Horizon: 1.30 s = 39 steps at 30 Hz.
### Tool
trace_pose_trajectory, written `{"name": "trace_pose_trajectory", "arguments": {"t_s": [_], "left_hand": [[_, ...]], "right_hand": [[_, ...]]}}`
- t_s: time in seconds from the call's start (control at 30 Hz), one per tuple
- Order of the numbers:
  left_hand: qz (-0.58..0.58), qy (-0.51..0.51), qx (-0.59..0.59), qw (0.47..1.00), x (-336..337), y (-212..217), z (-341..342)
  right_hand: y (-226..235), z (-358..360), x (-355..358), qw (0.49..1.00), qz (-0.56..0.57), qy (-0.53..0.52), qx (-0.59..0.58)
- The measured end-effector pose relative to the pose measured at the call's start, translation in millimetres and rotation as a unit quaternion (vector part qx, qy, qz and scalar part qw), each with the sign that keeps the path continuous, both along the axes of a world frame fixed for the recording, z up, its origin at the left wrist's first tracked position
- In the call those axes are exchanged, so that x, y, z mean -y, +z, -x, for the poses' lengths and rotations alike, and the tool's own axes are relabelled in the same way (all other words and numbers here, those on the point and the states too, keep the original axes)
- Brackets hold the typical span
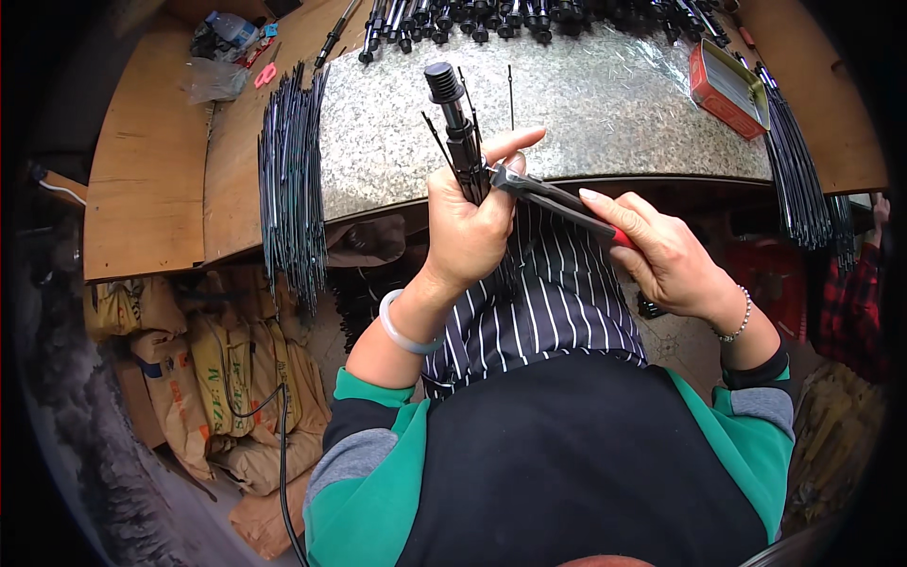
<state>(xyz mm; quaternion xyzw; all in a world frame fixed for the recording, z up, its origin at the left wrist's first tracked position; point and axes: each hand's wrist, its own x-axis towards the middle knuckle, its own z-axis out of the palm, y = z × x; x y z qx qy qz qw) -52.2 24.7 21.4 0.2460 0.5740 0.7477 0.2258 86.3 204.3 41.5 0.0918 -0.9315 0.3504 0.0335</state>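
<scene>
My left hand (470, 219) grips a black rod assembly (455, 118) upright, with a ribbed cap on top and thin wires alongside it. My right hand (666, 253) holds red-handled pliers (557, 200). The pliers' jaws touch the rod just above my left fist. Both hands hover over my striped apron, in front of the speckled stone bench top (605, 104).
A bundle of thin dark metal rods (291, 180) hangs over the bench's left end and another bundle (798, 175) over its right. More black rod assemblies (491, 21) line the far edge. A red tin (727, 90) sits at right. Sacks (227, 378) lie on the floor at left.
</scene>
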Motion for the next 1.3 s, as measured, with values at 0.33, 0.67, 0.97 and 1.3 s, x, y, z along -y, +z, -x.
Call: {"name": "trace_pose_trajectory", "arguments": {"t_s": [0.33,0.67,0.97,1.3], "left_hand": [[0.061,-0.010,-0.259,0.964,2.1,-8.9,13.2],[-0.206,-0.178,0.202,0.941,8.5,17.9,20.8],[-0.296,-0.150,0.302,0.894,11.3,14.1,19.3],[-0.175,0.050,-0.049,0.982,-21.6,50.4,6.1]], "right_hand": [[14.4,0.1,-20.4,0.994,-0.108,-0.014,0.027],[-30.4,25.4,-51.8,0.968,-0.144,-0.194,-0.066],[-28.6,37.6,-20.0,0.974,-0.016,-0.149,-0.171],[-27.3,-22.0,8.3,0.922,0.366,-0.126,-0.002]]}}
